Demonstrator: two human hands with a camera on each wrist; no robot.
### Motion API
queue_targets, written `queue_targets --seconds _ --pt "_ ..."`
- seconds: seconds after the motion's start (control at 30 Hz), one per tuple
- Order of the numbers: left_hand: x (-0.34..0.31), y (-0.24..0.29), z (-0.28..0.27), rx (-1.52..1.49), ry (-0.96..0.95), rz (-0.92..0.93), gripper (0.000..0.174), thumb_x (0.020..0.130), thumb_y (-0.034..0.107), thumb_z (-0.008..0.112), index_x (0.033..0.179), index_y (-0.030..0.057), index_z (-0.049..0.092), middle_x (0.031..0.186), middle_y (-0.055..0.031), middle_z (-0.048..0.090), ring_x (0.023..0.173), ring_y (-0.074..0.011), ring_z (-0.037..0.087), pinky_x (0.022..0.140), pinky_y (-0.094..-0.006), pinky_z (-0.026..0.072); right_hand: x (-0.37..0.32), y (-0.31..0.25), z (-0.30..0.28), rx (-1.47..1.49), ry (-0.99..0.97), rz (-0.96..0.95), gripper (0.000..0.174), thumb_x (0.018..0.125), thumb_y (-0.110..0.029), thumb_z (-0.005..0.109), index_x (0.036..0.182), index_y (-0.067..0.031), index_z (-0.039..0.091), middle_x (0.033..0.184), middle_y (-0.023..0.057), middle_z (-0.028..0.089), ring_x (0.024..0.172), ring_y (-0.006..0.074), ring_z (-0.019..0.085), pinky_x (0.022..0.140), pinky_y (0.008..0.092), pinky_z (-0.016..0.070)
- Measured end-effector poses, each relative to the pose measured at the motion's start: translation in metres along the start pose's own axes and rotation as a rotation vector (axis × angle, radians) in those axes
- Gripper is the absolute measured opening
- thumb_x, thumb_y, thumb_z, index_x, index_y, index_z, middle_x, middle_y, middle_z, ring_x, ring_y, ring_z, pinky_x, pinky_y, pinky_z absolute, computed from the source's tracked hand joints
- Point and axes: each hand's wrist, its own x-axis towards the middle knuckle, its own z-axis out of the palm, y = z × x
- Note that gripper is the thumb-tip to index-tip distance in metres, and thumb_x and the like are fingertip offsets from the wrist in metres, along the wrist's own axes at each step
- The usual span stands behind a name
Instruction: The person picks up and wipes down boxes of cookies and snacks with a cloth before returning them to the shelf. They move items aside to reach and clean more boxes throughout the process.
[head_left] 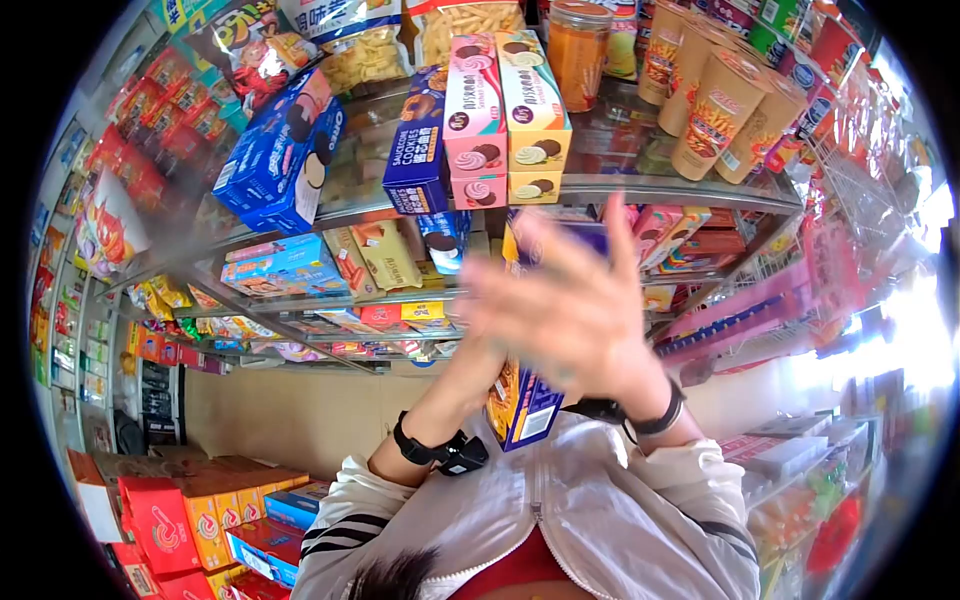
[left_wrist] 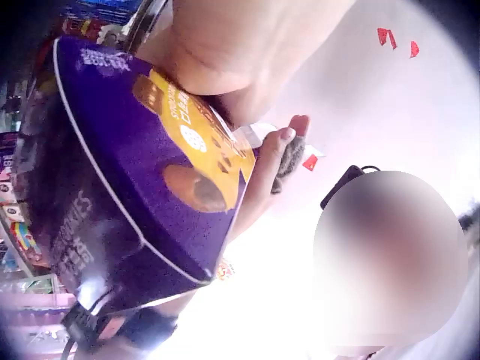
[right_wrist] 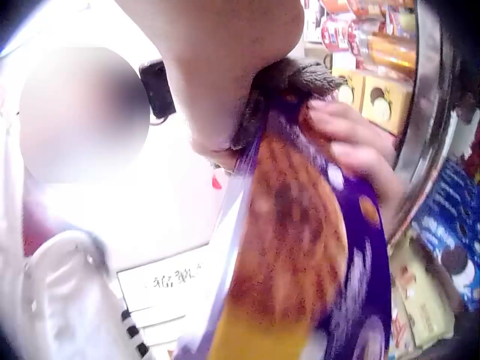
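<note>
Purple biscuit box (head_left: 522, 405) is pressed between both palms, below the fingers; left hand (head_left: 482, 345) fingers wrap it; right hand (head_left: 585, 320) fingers lie splayed, flat against it; seemingly mid-lift towards the glass shelf (head_left: 650, 188) beyond; the next move wants a firmer hold.

A purple cardboard biscuit box (head_left: 522, 408) with a yellow-orange panel, thin white border lines, white lettering and pictures of round brown biscuits is up in the air in front of the shelves, touching none of them. It looks closed. It stands roughly on end and tilted, its lower end with a pale label patch pointing down toward the person's chest. Its broad faces are sandwiched between the left hand (head_left: 480, 368) and the right hand (head_left: 580, 312).
</note>
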Motion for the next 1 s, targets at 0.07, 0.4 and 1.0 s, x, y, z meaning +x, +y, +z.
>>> queue_targets --seconds 0.07,0.4,1.0 --pt "0.007 0.001 0.007 -0.161 0.004 -0.182 0.058 0.104 0.049 0.032 0.14 0.004 0.041 0.123 -0.0112 0.06 0.111 -0.0186 0.061 0.097 -0.034 0.0496 0.017 0.025 -0.015 0.007 0.012 0.146 0.044 0.077 -0.014 0.07 0.12 -0.0261 0.068 0.132 -0.0036 0.061 0.137 0.029 0.042 0.117 0.0594 0.0134" --pt "0.005 0.035 -0.01 -0.354 0.321 0.198 0.071 0.099 0.063 0.028 0.147 0.0097 0.028 0.134 -0.0093 0.051 0.116 -0.0188 0.056 0.101 -0.0363 0.0457 -0.032 -0.028 0.022 0.34 -0.119 0.08 0.051 0.074 -0.014 0.065 0.123 -0.03 0.065 0.137 -0.0101 0.055 0.138 0.0182 0.04 0.118 0.0574 0.0203" --pt "0.012 0.037 -0.03 -0.723 -0.028 0.04 0.07 0.098 0.065 0.031 0.124 0.0052 0.055 0.107 -0.0094 0.065 0.09 -0.0199 0.067 0.076 -0.035 0.0577 -0.044 -0.051 0.01 0.29 0.014 0.123 0.03 0.085 -0.019 0.062 0.114 -0.0238 0.068 0.133 -0.0067 0.059 0.13 0.02 0.05 0.113 0.054 0.0284"
